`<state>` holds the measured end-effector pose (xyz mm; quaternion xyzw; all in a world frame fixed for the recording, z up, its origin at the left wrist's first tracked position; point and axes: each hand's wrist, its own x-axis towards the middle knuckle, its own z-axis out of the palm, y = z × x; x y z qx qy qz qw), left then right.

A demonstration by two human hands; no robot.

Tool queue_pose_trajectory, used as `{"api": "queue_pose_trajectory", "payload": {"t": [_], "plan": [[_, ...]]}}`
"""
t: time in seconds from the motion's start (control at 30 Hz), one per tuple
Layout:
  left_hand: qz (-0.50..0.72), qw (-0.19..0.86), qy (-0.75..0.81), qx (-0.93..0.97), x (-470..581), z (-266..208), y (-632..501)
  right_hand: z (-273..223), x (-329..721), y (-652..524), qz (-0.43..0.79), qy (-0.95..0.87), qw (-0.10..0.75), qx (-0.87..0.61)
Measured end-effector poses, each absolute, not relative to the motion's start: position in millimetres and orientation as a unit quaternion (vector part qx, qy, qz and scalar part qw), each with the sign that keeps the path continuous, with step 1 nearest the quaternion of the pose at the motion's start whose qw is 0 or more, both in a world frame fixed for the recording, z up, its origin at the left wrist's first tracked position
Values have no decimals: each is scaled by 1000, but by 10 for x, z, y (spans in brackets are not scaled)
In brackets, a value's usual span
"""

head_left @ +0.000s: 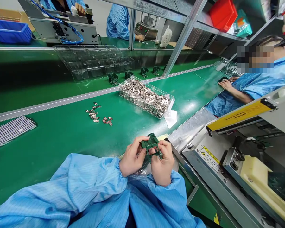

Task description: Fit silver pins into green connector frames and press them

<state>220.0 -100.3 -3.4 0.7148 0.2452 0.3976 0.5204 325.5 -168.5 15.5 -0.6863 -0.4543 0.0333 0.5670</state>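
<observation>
Both hands hold one dark green plastic frame (150, 142) above the near edge of the bench. My left hand (133, 157) pinches its left side, thumb and fingers closed. On the other side, my right hand (163, 162) grips the right edge and lower corner. Farther off stands a clear box (146, 98) heaped with small silvery metal pieces. Left of it, a loose cluster of metal pieces (94, 114) lies on the green bench, with a few reddish ones (107, 120) beside them.
A machine (211, 158) with a hand-injury warning label stands at my right. Several similar green frames (113, 79) sit along the conveyor near a clear blister tray (92, 60). A white-and-dark strip sheet (13, 132) lies at left. A co-worker's hands (225, 83) are at far right.
</observation>
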Motion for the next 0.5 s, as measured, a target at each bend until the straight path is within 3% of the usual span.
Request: {"api": "queue_pose_trajectory", "payload": {"t": [0.2, 0.37, 0.5], "plan": [[390, 504, 244, 731, 2175, -4, -1046, 113, 3184, -1723, 63, -395, 627, -669], [364, 538, 254, 717, 2143, 78, -1074, 100, 3327, -1821, 193, -379, 668, -610], [279, 572, 232, 736, 2123, 350, -1128, 270, 3587, -2124, 274, -459, 630, -563]]}}
